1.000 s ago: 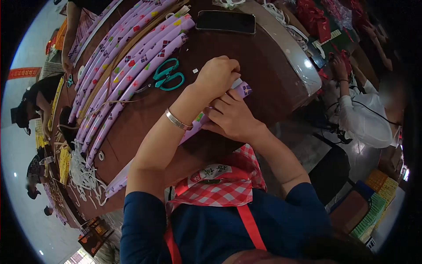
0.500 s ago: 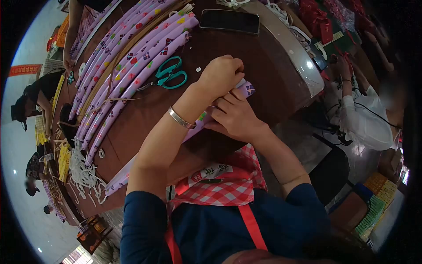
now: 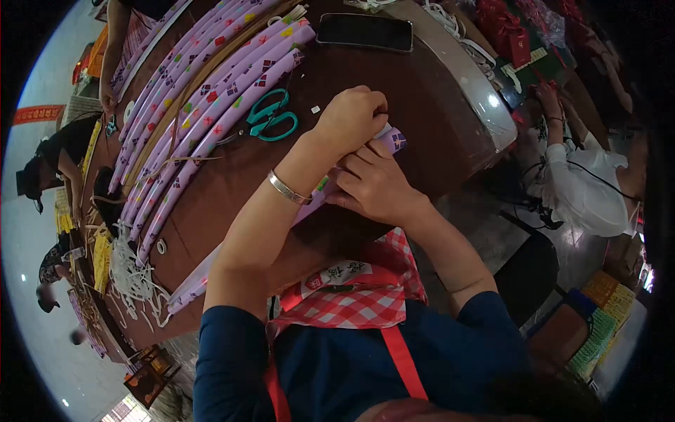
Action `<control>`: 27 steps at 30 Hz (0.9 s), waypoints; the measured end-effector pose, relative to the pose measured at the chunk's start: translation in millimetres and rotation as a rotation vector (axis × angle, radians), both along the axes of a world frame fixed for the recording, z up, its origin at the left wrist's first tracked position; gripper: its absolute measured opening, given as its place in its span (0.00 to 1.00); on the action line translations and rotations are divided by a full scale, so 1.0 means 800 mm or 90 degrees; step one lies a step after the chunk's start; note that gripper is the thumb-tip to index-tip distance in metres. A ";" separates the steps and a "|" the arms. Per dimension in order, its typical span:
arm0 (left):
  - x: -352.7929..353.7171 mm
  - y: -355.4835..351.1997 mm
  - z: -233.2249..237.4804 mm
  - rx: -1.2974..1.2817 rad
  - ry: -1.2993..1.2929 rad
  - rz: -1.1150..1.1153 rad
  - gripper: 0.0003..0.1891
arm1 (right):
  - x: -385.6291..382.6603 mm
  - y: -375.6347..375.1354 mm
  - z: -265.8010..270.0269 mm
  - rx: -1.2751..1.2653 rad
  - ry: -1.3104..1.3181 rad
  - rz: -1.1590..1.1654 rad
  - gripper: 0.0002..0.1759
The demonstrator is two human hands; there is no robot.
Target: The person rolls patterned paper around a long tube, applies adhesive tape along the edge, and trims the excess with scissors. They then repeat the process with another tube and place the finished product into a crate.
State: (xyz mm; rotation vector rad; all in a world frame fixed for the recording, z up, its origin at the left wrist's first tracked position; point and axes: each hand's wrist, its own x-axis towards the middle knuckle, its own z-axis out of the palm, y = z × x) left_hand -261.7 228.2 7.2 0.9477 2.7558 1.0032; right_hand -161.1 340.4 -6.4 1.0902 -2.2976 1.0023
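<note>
A long purple tube with a printed pattern [image 3: 398,140] runs diagonally under my forearm, its far end beyond my fingers and its near part by the table edge. My right hand [image 3: 376,184] is closed around it near the far end. Just above, my left hand [image 3: 353,118], with a silver bracelet at the wrist, has its fingers curled down against the tube end. A small white edge [image 3: 384,131] shows beneath those fingers; what it belongs to is hidden. Teal-handled scissors [image 3: 273,121] lie left of my hands, beside a tiny white scrap [image 3: 315,110].
Several similar purple tubes [image 3: 211,116] lie side by side along the left of the brown table [image 3: 436,91]. A phone [image 3: 364,32] rests at the back. White strips [image 3: 137,281] and a small white ring [image 3: 162,246] are at left. Other people work around; a black chair [image 3: 524,271] stands right.
My hands stay nearly in the same place on the tube, with only a slight shift of the fingers. The view has moved a little.
</note>
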 end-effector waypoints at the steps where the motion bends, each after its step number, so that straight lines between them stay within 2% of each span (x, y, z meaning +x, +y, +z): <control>1: 0.000 0.000 0.000 0.000 0.000 0.000 0.07 | 0.000 0.000 0.000 0.003 0.000 0.001 0.20; 9: -0.002 -0.001 -0.007 0.007 0.030 -0.005 0.05 | -0.001 0.019 -0.006 0.055 -0.034 0.004 0.21; 12: -0.002 -0.001 -0.011 0.007 0.026 0.012 0.05 | -0.004 0.040 -0.002 0.094 -0.013 -0.065 0.21; 15: 0.008 -0.002 0.005 0.006 0.010 0.000 0.08 | -0.006 0.050 -0.002 0.100 -0.021 -0.089 0.21; 27: 0.006 -0.003 -0.004 0.013 0.055 -0.009 0.06 | -0.005 0.049 -0.005 0.089 -0.025 -0.096 0.22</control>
